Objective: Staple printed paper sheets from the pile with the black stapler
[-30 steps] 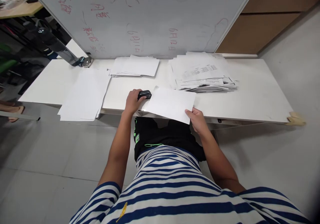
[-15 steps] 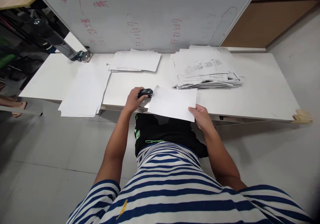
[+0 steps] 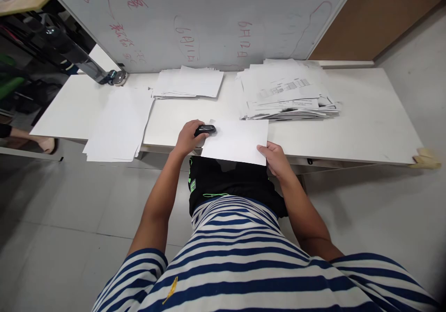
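Note:
My left hand (image 3: pixel 190 138) is closed around a black stapler (image 3: pixel 206 129) near the table's front edge. The stapler's right end overlaps the upper left part of a white sheet of paper (image 3: pixel 237 142). With thumb and fingers, my right hand (image 3: pixel 275 157) pinches the sheet at its right edge. The paper's lower edge hangs past the table front. Whether it is one sheet or a few together, I cannot tell.
On the white table (image 3: pixel 369 116) lie a large stack of printed paper (image 3: pixel 285 89), a smaller stack (image 3: pixel 190 83) and loose sheets (image 3: pixel 116 121) overhanging the front. A whiteboard (image 3: pixel 216 23) stands behind. Another person's foot (image 3: pixel 47 144) shows at left.
The white sheet has moved left with my right hand, so its left part now sits under the stapler's end. My left hand has hardly moved. The other person's foot shifted right.

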`<action>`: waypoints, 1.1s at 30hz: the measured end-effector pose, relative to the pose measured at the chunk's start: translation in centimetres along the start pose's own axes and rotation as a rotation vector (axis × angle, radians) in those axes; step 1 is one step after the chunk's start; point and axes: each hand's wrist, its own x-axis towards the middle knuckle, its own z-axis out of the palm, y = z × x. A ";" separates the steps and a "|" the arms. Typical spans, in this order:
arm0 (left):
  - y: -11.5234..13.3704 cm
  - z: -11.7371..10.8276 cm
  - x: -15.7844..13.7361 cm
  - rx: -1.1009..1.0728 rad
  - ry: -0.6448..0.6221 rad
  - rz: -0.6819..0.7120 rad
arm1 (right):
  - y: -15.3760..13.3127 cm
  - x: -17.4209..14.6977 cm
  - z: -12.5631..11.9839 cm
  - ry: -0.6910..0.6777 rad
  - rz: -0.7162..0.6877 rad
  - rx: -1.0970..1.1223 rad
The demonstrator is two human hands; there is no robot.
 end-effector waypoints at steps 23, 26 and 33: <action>3.4 1.1 7.0 0.305 -0.117 -0.221 | -0.5 3.6 -1.1 0.033 -0.191 -0.205; 3.1 1.5 7.0 0.318 -0.098 -0.213 | -0.4 3.5 -1.3 0.054 -0.196 -0.197; 3.4 2.6 6.9 0.370 0.006 -0.114 | -0.7 3.0 -1.1 0.111 -0.226 -0.254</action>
